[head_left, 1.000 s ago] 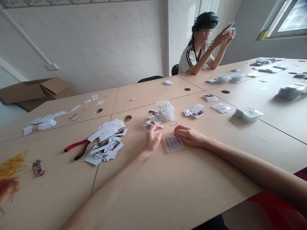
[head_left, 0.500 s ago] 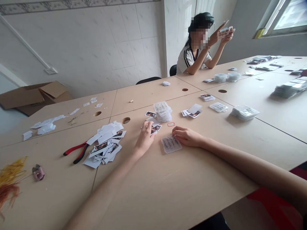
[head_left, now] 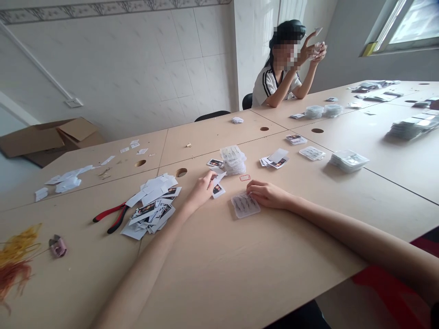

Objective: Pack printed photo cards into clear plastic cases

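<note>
My left hand point(head_left: 203, 188) pinches a small white card point(head_left: 219, 177), which is tilted up off the table. Just below that card lies a printed card point(head_left: 218, 190) with a dark picture. My right hand point(head_left: 265, 193) has its fingers curled over the upper right corner of a clear plastic box point(head_left: 244, 206). Several small dark items lie in rows inside that box, which is flat on the table. Behind my hands stands a stack of similar clear boxes point(head_left: 233, 160), with a printed card point(head_left: 215, 162) beside it. A red-outlined label point(head_left: 244, 177) lies between the stack and my right hand.
Left of my left hand is a loose pile of cards point(head_left: 151, 214) with red-and-black pliers point(head_left: 115, 214). Farther left lie a pink clip-like object point(head_left: 57, 246) and yellow strands point(head_left: 20, 244). More boxes point(head_left: 349, 160) stand right. Across the table a person point(head_left: 281, 68) holds something up.
My left hand has drawn slightly left and lifted a white card, uncovering the printed card beneath. My right hand stays on the box. The other person's hands have shifted slightly.
</note>
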### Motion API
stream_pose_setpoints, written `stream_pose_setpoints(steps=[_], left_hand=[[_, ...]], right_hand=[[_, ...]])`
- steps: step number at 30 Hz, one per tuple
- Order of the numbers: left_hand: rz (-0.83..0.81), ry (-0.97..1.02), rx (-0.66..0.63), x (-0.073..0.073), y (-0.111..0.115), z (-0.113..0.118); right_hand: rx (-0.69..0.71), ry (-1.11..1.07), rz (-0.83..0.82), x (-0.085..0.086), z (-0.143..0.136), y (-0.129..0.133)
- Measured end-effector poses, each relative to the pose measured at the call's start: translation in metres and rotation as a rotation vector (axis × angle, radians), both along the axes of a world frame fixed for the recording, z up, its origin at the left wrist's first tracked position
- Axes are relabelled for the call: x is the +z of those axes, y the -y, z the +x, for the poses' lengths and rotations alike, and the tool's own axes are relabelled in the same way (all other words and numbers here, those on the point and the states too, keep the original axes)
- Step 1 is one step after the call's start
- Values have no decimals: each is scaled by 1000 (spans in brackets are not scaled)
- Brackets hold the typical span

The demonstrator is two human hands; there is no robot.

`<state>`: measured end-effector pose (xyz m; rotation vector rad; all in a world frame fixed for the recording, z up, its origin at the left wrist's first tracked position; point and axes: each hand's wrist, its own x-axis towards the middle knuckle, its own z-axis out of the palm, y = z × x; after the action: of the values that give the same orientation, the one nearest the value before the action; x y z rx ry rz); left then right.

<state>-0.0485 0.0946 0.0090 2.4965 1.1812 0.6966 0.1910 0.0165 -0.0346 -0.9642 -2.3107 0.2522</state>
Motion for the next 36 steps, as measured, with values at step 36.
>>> stream_pose_setpoints(steps=[36], left_hand=[[217,352,255,-23,-4,-10]], right_hand=[[-83,438,351,19,-90,-39]])
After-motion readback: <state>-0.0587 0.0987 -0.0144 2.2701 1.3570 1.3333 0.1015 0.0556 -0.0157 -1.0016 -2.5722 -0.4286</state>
